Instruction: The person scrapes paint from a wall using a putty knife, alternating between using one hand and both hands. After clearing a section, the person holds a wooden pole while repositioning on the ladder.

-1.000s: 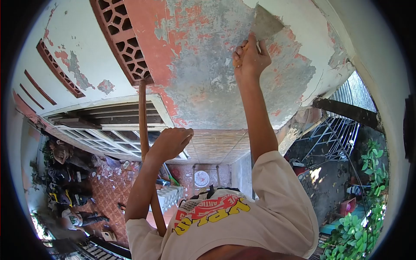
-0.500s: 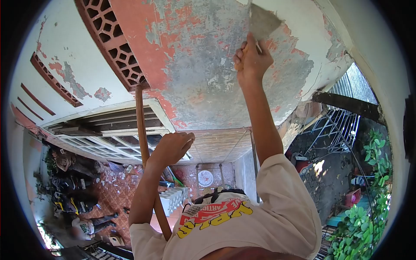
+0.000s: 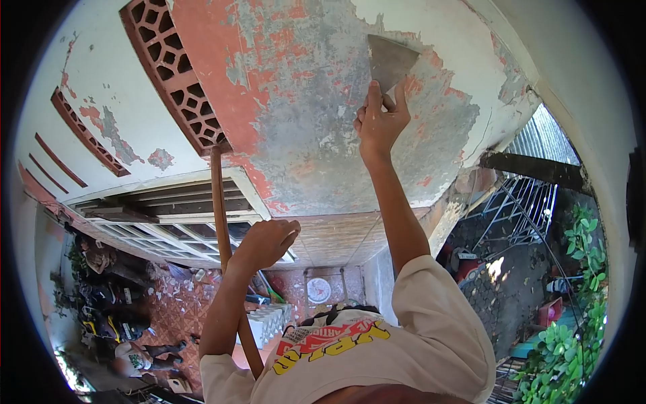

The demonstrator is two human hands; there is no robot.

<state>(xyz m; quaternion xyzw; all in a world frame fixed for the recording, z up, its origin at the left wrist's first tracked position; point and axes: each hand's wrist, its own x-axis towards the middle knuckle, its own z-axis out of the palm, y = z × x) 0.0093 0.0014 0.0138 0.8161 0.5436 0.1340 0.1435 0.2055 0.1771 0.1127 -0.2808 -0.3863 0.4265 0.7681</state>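
My right hand (image 3: 382, 128) is raised, its fingers wrapped round the handle of a wide-bladed scraper (image 3: 391, 59). The blade lies at the wall (image 3: 303, 128), where grey cement shows among patches of red and white paint. Lower down, my left hand (image 3: 266, 244) is curled into a loose fist. Nothing sticks out of it, though its palm is turned from view. A wooden pole (image 3: 219, 202) runs behind my left forearm, up to the lower end of a red vent block (image 3: 176, 74).
A louvred window (image 3: 182, 198) lies left of the pole. Below are a round white lid or bucket (image 3: 319, 290) and a tiled floor (image 3: 171, 310) strewn with flakes. Another person (image 3: 134, 357) is at lower left. A dark beam (image 3: 535, 170) and leafy plants (image 3: 555, 357) are on the right.
My right hand and the scraper have come down the wall and slightly left, and more of the blade shows. My left hand has barely moved.
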